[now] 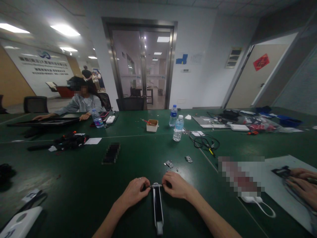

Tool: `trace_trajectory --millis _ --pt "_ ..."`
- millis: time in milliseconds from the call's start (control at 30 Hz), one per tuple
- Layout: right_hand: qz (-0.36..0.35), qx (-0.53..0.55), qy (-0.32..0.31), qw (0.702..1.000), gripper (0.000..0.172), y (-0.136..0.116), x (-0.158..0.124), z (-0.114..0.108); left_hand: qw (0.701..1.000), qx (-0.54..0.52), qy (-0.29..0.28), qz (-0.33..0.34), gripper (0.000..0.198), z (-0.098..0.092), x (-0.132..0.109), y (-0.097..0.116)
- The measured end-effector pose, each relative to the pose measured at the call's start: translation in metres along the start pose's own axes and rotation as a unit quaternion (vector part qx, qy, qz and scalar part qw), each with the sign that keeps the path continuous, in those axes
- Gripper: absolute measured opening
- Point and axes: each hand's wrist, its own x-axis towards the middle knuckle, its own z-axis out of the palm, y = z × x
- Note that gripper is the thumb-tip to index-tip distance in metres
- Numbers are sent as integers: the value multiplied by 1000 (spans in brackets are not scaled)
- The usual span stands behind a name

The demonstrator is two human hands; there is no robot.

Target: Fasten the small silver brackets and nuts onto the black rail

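Two bare hands meet low on the green table (81, 185) over a narrow dark strip (158, 206) lying lengthwise, near to far. The left hand (135, 192) and right hand (177, 185) are both curled closed, fingertips pinching the strip's far end. Just beyond lie small metal brackets (169, 163). Farther off stand a water bottle (178, 128) and a small box (152, 126).
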Motion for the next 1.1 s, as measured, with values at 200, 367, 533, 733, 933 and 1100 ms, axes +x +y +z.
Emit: trace_trajectory --millis 200,367,533,733,933,1100 --pt "3 -1 -4 1000 9 -1 1 -1 1000 8 3 7 15 -1 0 4" --pt "6 3 -5 1000 9 -2 1 -3 1000 11 8 11 16 -1 -1 9" --pt "1 0 -1 1000 9 -1 0 -2 1000 12 12 13 15 1 -1 9" --pt "1 5 -4 1000 9 -1 0 -2 1000 12 11 15 14 1 -2 7" --pt "0 3 -2 1000 8 -1 0 -3 1000 16 2 8 14 1 0 5" --pt "10 1 -8 1000 8 -1 -1 -7 1000 18 -8 -2 15 -1 0 7"
